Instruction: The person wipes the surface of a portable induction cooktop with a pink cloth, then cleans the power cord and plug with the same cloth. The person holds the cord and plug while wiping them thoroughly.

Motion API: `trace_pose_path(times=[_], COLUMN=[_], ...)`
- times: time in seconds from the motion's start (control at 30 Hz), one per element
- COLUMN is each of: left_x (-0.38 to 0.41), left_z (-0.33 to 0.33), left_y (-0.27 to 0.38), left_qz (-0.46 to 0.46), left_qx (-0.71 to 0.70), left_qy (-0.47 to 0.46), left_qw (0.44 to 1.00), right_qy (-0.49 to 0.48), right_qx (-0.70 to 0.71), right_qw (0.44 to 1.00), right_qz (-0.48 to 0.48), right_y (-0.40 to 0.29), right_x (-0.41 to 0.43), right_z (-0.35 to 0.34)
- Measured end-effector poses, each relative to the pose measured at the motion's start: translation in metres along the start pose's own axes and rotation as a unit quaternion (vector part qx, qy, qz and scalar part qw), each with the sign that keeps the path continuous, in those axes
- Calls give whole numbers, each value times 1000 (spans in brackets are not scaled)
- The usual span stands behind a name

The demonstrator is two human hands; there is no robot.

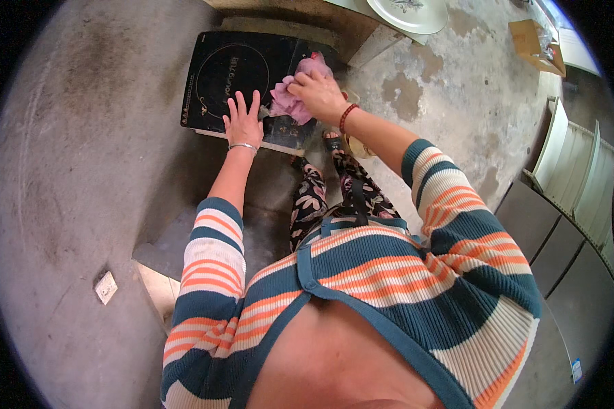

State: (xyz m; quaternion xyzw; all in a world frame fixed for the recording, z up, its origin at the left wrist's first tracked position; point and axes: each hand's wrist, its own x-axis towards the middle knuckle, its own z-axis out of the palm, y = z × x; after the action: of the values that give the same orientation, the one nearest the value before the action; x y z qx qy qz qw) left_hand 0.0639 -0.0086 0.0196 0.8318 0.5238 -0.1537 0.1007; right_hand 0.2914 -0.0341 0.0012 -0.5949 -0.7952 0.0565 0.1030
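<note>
Before me lies a black induction cooktop (217,56) with a ring marking and printed writing on its flat top. My left hand (244,122) rests on its near edge, palm down, fingers spread, holding nothing. A crumpled pink cloth (292,106) is bunched on the cooktop's right part, over the control panel side. Gripping that cloth from above is my right hand (319,97), which hides part of it. A red beaded bracelet circles my right wrist, and a silver bangle circles the left.
A white plate (414,15) sits on a ledge beyond the cooktop. An open cardboard box (529,43) stands on the concrete floor (82,153) at far right. Pale metal panels (568,158) lie to the right. A small whitish tile-like piece (106,288) is on the floor at left.
</note>
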Motion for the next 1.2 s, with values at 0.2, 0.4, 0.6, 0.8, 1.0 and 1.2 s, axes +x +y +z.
trace_pose_path(times=[0.2, 0.4, 0.6, 0.8, 1.0, 1.2], left_x=[3, 0, 4, 2, 2, -1], left_z=[-7, 4, -1, 3, -6, -5], left_y=[5, -1, 1, 1, 5, 5], left_qz=[-5, 1, 0, -7, -8, -18], left_qx=[29, -8, 1, -3, 27, 24], left_qy=[-9, 8, 9, 3, -14, -18], left_qw=[1000, 1000, 1000, 1000, 1000, 999], right_qy=[45, -11, 19, 3, 57, 35], right_qx=[2, 14, 1, 6, 7, -39], right_qw=[988, 1000, 990, 999, 990, 998], right_qz=[147, -6, 143, 35, 131, -17], right_y=[58, -11, 56, -4, 48, 1], right_x=[52, -7, 52, 9, 62, 35], right_z=[-30, -7, -25, -3, -17, -5])
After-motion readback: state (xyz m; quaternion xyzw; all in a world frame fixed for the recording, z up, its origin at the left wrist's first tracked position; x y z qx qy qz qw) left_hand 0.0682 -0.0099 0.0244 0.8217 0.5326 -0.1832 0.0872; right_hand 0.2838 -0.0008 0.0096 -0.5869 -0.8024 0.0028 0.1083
